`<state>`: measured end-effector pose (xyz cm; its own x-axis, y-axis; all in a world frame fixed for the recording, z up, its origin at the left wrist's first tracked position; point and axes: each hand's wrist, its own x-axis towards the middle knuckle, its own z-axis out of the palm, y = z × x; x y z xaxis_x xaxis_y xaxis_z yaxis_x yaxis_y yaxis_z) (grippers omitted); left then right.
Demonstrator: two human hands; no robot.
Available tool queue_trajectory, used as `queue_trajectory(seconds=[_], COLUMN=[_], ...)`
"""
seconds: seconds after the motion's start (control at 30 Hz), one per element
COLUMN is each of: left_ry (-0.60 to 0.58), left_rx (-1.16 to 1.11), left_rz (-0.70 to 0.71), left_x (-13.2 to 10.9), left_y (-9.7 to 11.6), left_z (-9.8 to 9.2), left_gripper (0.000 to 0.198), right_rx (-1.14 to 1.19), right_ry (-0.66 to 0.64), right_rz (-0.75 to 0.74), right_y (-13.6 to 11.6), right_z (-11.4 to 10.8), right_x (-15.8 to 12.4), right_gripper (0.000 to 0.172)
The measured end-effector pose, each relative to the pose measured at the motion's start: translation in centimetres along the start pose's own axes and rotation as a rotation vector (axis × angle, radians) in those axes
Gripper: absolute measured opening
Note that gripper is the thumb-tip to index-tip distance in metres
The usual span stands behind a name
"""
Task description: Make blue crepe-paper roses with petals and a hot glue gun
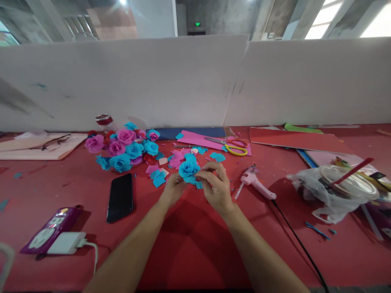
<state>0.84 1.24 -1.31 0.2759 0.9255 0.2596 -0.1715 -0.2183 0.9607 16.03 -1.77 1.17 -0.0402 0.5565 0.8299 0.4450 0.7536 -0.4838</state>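
A blue paper flower (pixel 188 167) is held up over the middle of the red table. My left hand (pixel 175 188) is closed around its underside, where the fingertips are partly hidden by the petals. From the other side, my right hand (pixel 216 184) pinches a petal at the flower's right edge between thumb and forefinger. Behind and to the left of it lie loose blue and pink paper petals (pixel 159 179). A bunch of pink, blue and red paper flowers (pixel 125 148) stands farther left.
Right of my hands lies a pink glue gun (pixel 256 184) with a black cord. Scissors (pixel 233 147) rest on pink paper (pixel 195 139) at the back. A black phone (pixel 120 197), a purple power strip (pixel 53 228) and a plastic bag with a tub (pixel 332 191) flank the work area.
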Motion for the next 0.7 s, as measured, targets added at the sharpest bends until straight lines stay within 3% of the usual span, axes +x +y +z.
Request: queue_trajectory(seconds=[0.27,0.43,0.57,0.7], left_ry=[0.013,0.249,0.457,0.555], left_rx=[0.0,0.109,0.247,0.274], left_rz=[-0.024,0.072,0.201,0.166], left_x=[0.0,0.2,0.7,1.0], left_y=[0.0,-0.3,-1.5,-2.6], left_z=[0.0,-0.6,-2.2,-3.9], left_gripper=[0.015,0.011,0.017,0.023], right_rx=[-0.014,-0.013,0.061,0.054], right_ry=[0.082,0.162,0.096,0.007], right_rz=[0.029,0.184,0.439,0.536], right_y=[-0.2,-0.3,0.0,-0.1], right_z=[0.0,0.2,0.6,0.9], right_x=[0.1,0.1,-0.2,-0.5], right_gripper=[0.022,0.015,0.016,0.022])
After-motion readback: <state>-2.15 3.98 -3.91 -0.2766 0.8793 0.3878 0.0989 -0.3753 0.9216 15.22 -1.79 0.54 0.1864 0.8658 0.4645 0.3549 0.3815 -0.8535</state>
